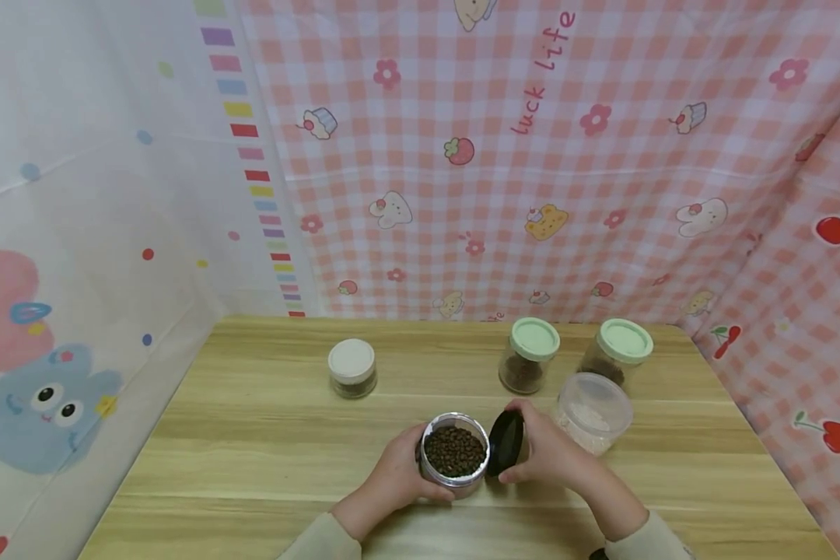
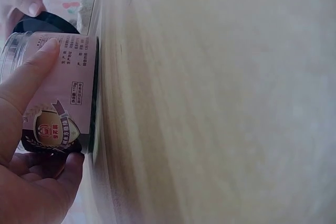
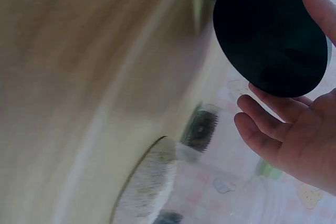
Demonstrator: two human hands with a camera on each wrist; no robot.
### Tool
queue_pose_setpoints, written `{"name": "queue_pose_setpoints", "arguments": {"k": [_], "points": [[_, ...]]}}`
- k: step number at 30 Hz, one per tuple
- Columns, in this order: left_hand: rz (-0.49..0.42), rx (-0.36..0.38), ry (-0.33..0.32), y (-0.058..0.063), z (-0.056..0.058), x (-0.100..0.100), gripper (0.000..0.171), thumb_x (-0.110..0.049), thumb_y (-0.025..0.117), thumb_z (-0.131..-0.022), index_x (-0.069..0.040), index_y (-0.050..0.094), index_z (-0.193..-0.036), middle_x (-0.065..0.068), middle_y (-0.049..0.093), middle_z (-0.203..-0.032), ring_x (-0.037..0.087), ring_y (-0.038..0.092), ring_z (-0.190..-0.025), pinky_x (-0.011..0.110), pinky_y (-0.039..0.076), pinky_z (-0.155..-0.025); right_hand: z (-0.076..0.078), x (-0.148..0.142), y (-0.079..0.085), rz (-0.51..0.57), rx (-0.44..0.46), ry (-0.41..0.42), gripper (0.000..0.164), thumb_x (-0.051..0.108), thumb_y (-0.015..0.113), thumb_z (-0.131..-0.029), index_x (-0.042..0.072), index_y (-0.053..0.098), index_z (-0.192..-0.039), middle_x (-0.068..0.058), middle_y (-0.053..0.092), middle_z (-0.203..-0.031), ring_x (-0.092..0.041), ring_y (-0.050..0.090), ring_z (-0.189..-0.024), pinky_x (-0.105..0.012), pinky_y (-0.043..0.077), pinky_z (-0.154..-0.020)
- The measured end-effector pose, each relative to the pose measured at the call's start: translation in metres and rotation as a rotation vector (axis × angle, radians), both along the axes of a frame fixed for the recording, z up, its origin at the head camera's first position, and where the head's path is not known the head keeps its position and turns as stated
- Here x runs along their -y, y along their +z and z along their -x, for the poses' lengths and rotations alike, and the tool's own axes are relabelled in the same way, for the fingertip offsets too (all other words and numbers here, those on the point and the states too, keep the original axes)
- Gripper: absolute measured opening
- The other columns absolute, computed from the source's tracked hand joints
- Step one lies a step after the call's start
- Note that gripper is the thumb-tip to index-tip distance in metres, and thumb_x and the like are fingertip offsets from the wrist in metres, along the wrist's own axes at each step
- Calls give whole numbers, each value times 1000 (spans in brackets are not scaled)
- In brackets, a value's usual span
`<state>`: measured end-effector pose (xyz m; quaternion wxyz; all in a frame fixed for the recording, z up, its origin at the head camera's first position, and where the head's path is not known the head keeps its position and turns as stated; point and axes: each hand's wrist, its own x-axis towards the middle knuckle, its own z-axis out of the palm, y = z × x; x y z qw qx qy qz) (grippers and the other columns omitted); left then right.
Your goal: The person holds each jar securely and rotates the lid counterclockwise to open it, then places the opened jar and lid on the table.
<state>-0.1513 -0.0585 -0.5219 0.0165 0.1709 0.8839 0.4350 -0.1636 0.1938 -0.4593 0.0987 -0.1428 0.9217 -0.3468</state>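
In the head view, my left hand (image 1: 397,470) grips a clear round jar (image 1: 467,489) from its left side, thumb toward the front. Small brown grains (image 1: 453,449) nearly fill it, and its mouth is uncovered. The left wrist view shows the jar's pink label (image 2: 60,87) and its base close to the tabletop. Just right of the rim, a round black lid (image 1: 506,443) stands on edge, pinched between thumb and fingers of my right hand (image 1: 549,451). The right wrist view has the flat face of the lid (image 3: 270,35) toward the camera.
A small white-lidded jar (image 1: 352,367) stands at the back left. Two jars with green lids, one nearer the middle (image 1: 530,356) and one farther right (image 1: 616,350), are at the back. A clear tub (image 1: 595,408) with white contents sits beside my right hand.
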Motion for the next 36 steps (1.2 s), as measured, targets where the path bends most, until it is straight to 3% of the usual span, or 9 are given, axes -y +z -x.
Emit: {"name": "queue_pose_setpoints", "arguments": {"k": [4, 9, 16, 19, 24, 36], "points": [[1, 3, 2, -1, 0, 0, 97, -32, 94, -44, -2, 53, -126, 11, 62, -120, 27, 57, -112, 44, 45, -99, -3, -4, -3, -25, 3, -27, 97, 28, 94, -49, 5, 41, -127, -17, 57, -116, -34, 52, -114, -53, 42, -97], [-3, 10, 6, -1, 0, 0, 97, -31, 94, -44, -3, 53, -127, 11, 61, -121, 27, 57, -113, 45, 45, -99, -7, -9, -4, -172, -11, -46, 109, 31, 95, -45, 1, 41, -134, -18, 54, -125, -36, 48, -117, -51, 45, -93], [-1, -6, -1, 1, -1, 1, 98, -31, 95, -43, -2, 52, -126, 11, 61, -121, 28, 57, -113, 45, 45, -99, -11, -8, -21, -340, -64, 56, 113, 26, 92, -42, -7, 39, -136, -21, 49, -132, -41, 41, -121, -51, 42, -98], [-1, -1, -4, 2, -1, 0, 98, -31, 95, -43, -2, 53, -126, 12, 61, -121, 28, 57, -113, 45, 45, -99, -10, -6, -24, -367, -87, 94, 111, 22, 91, -40, -12, 41, -133, -24, 47, -129, -44, 42, -119, -51, 41, -100], [-2, 10, -5, 3, -1, 0, 97, -30, 95, -44, -1, 52, -127, 13, 61, -122, 29, 56, -114, 46, 44, -100, -9, -1, -24, -389, -61, 84, 111, 20, 92, -38, -12, 41, -132, -22, 45, -125, -40, 43, -116, -48, 44, -97], [9, 7, -2, 4, -2, 0, 98, -30, 95, -43, 0, 52, -126, 13, 60, -122, 30, 56, -113, 47, 44, -100, -7, -1, -28, -382, -52, 76, 113, 28, 95, -39, -13, 42, -130, -23, 46, -124, -40, 42, -115, -50, 40, -100]]}}
